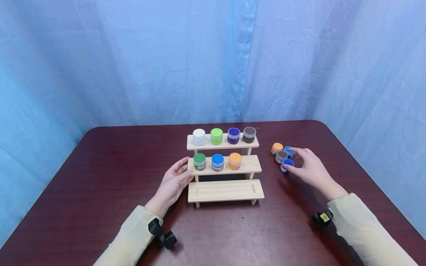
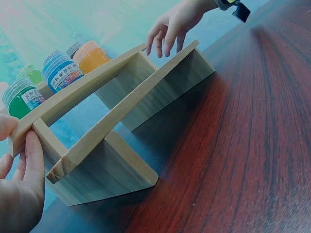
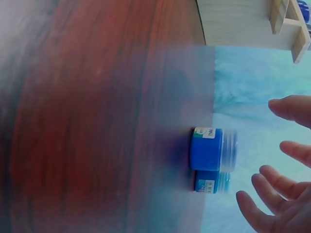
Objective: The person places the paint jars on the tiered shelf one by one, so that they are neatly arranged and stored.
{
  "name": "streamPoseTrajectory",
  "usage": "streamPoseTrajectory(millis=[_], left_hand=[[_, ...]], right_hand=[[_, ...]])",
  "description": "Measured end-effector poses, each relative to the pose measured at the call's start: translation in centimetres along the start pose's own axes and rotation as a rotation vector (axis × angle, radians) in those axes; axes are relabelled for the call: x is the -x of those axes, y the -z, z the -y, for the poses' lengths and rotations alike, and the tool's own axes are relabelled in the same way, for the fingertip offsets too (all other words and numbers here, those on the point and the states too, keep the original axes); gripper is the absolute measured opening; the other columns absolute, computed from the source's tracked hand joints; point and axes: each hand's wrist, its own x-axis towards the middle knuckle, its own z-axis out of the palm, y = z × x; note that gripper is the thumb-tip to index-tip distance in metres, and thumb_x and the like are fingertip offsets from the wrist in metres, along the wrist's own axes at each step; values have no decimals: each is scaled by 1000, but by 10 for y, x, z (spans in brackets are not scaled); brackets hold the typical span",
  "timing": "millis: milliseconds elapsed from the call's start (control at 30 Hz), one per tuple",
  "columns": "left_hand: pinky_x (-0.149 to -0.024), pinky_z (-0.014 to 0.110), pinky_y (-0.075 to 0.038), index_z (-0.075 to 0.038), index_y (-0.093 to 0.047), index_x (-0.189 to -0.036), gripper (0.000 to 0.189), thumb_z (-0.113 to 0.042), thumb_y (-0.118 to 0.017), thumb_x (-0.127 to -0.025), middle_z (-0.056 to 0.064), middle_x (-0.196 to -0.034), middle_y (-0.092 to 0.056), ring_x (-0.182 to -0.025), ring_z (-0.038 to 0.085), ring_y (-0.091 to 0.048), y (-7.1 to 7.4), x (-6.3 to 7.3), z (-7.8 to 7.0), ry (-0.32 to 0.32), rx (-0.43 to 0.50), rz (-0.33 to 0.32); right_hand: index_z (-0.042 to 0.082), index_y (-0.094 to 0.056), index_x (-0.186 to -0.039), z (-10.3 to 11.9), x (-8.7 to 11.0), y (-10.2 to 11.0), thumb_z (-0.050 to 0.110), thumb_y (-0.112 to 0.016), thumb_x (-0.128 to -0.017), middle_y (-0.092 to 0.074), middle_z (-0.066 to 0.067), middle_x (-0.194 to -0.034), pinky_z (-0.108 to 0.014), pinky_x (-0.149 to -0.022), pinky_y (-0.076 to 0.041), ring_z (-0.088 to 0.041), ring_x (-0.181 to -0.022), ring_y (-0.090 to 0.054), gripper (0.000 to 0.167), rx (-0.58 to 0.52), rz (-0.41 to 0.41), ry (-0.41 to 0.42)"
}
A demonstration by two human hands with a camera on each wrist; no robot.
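Observation:
My left hand point(image 1: 173, 181) pinches the left end of the middle step of a wooden three-step stand point(image 1: 226, 191), thumb and fingers at its edge. White, light green, purple and dark brown point(image 1: 249, 135) paint jars stand on the top step. The middle step carries a green jar point(image 2: 22, 99), a blue jar point(image 1: 217, 163) and an orange jar point(image 1: 235, 161). Over a cluster of loose paint jars at the right is my right hand point(image 1: 311, 168), fingers spread and apart from the dark blue jar point(image 3: 206, 149) in the right wrist view.
The loose cluster also has an orange jar point(image 1: 277, 148), a brown jar point(image 1: 281, 157) and a lighter blue jar point(image 1: 288, 152). Everything stands on a dark red wooden table point(image 1: 100, 192). Blue curtains point(image 1: 166, 62) hang behind it and at both sides.

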Motion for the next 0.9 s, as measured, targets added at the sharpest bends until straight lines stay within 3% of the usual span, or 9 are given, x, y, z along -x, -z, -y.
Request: streamPoseTrajectory(millis=[267,533,900], left_hand=[[-76,13,-52,0,-28,-146,57,10,-45,-93,-2,-99,-53,-81,1,-59,-1,0,-1,4,-7,-5],[-77,13,-52,0,-28,-146,56,10,-44,-93,-1,-101,-53,-82,2,-60,0,0,0,-2,-7,-5],[-76,12,-52,1,-27,-146,56,11,-44,-93,-1,-100,-53,-81,2,-60,0,0,0,-5,-5,1]], right_hand=[[-6,-45,-133,-6,-2,-2,22,-70,-85,-49,-29,-117,-59,-90,-46,-41,-107,-50,60,16,98,-62],[-1,-47,-133,-8,-4,-5,22,-68,-85,-49,-29,-117,-59,-89,-46,-41,-105,-50,57,52,155,-70],[1,-56,-124,-11,-5,-10,18,-69,-84,-51,-27,-115,-59,-89,-47,-40,-103,-51,46,69,145,-46]])
